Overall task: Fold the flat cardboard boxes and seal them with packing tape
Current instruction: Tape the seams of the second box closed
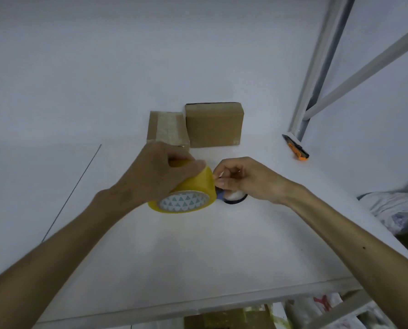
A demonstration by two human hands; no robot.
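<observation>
My left hand [160, 172] grips a yellow roll of packing tape [188, 193] from above, held over the middle of the white table [198, 252]. My right hand [243, 179] pinches at the roll's right edge, fingertips on the tape's end. Behind the hands stand two folded cardboard boxes: a smaller one with tape across its top [168, 125] on the left, and a larger one [213, 124] touching it on the right.
An orange and black utility knife [296, 148] lies at the table's right edge beside a grey metal frame [317, 86]. A round cable hole [236, 198] sits under my right hand. Bags and cardboard lie below the table's front edge.
</observation>
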